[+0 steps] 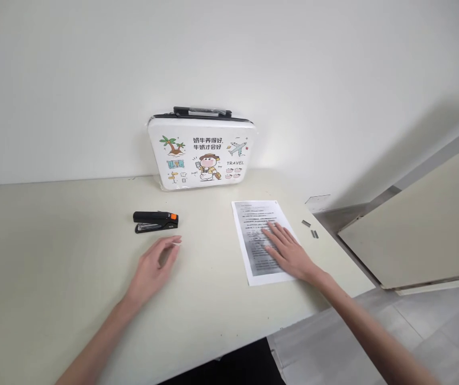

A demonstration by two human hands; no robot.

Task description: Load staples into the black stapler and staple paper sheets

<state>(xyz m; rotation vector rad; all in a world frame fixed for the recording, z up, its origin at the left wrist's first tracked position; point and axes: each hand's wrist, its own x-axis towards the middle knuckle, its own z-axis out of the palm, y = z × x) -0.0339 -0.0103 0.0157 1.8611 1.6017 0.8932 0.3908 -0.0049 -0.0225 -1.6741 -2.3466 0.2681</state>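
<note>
A printed sheet of paper (253, 251) lies on the right part of the table, with my right hand (287, 251) resting flat on it, fingers stretched out. Part of the text is hidden beneath that hand. Over the table to the left, my left hand (157, 267) is held with thumb and fingers apart and nothing between them. Just beyond its fingertips a black stapler (155, 221) with an orange button lies on the tabletop, not touched by the hand.
Against the wall stands a white case (203, 152) with cartoon prints and a black handle. Small strips of staples (314, 234) lie near the table's (72, 224) right edge. Beyond that edge are a pale panel (421, 230) and the tiled floor (433, 321).
</note>
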